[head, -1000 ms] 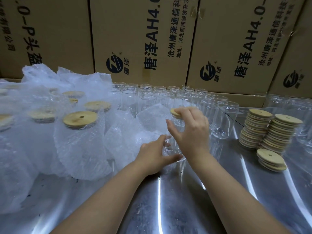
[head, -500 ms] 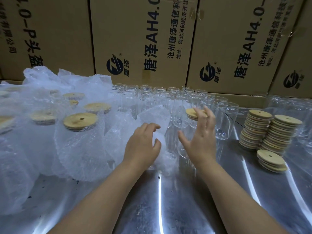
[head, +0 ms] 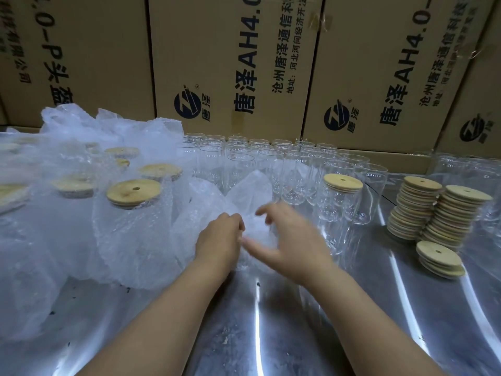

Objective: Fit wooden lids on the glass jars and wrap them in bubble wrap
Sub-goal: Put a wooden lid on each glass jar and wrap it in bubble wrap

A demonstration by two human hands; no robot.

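Observation:
A glass jar [head: 339, 213] with a wooden lid [head: 343, 182] on top stands free on the metal table, just right of my right hand. My left hand [head: 221, 237] is closed on a sheet of bubble wrap [head: 252, 196] in the middle. My right hand [head: 292, 237], blurred, has its fingers spread over the same sheet and holds nothing. Several bare glass jars [head: 241, 164] stand in rows behind. At the left stand several wrapped jars with lids, the nearest one [head: 132, 213] beside my left hand.
Two tall stacks of wooden lids [head: 439, 215] and a short stack [head: 440, 260] sit at the right on the metal table [head: 271, 335]. Cardboard boxes [head: 233, 63] wall off the back. More glassware [head: 466, 169] stands far right. Loose bubble wrap [head: 27, 253] covers the left.
My right hand let go of the lidded jar, which now stands alone, and moved left to the bubble wrap. My left hand moved from the jar's base to the wrap and closed on it.

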